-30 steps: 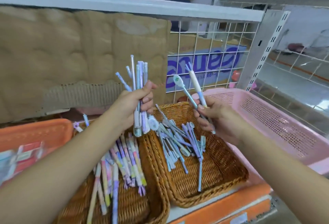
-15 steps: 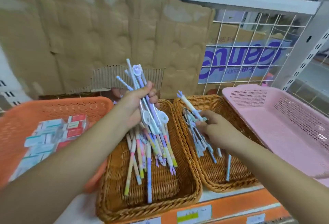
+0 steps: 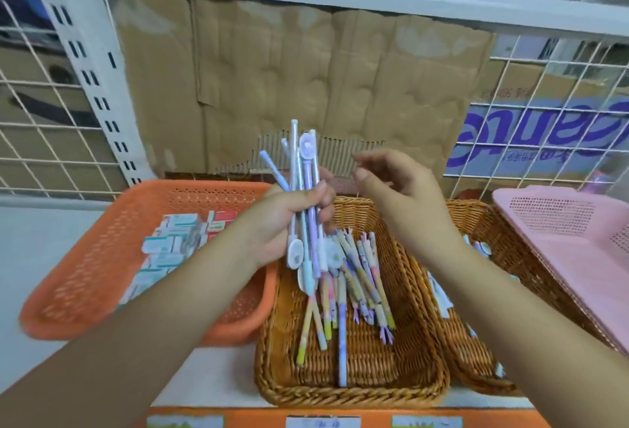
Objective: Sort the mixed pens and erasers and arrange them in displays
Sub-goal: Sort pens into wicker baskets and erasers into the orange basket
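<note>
The left hand point(image 3: 289, 220) grips a splayed bundle of pens point(image 3: 304, 168) upright over the middle wicker basket point(image 3: 340, 397). The right hand point(image 3: 398, 196) hovers just beside it, empty, fingers loosely curled. With so uneven a hold, 1 pen could slip out and land among the patterned pens point(image 3: 360, 277) below, mixing the sorts.

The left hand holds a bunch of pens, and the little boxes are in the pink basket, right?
Not quite. The left hand does hold the bunch of pens, but the little boxes lie in the orange basket, not the pink basket. The head view shows it.
</note>
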